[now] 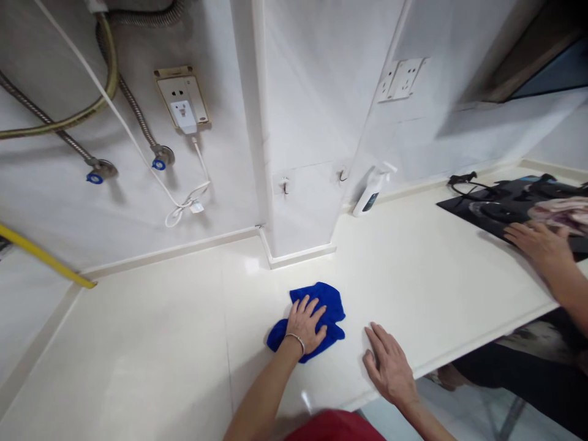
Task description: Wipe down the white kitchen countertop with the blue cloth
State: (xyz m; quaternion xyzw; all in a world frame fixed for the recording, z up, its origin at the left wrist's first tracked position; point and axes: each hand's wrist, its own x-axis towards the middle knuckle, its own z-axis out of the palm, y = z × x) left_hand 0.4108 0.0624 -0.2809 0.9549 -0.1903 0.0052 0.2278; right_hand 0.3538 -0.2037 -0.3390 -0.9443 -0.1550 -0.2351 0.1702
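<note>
Under the spread fingers of the left hand (305,324), a blue microfibre cloth (329,305) lies bunched on the cream countertop (413,263), showing beyond the fingertips and on both sides of the palm. Fingers are splayed, not pinching, with the palm flat: good contact, as load likely spreads through the cloth rather than at the fingertips. Whether the cloth is damp cannot be told from this view. Just right of the left thumb, the right hand (390,364) rests on bare counter, fingers spread, a sound brace. Well past the fingertips stand a white spray bottle (372,193) against the wall and a black gas hob (500,211), where another person's hand (535,245) lies on the hob's edge.
</note>
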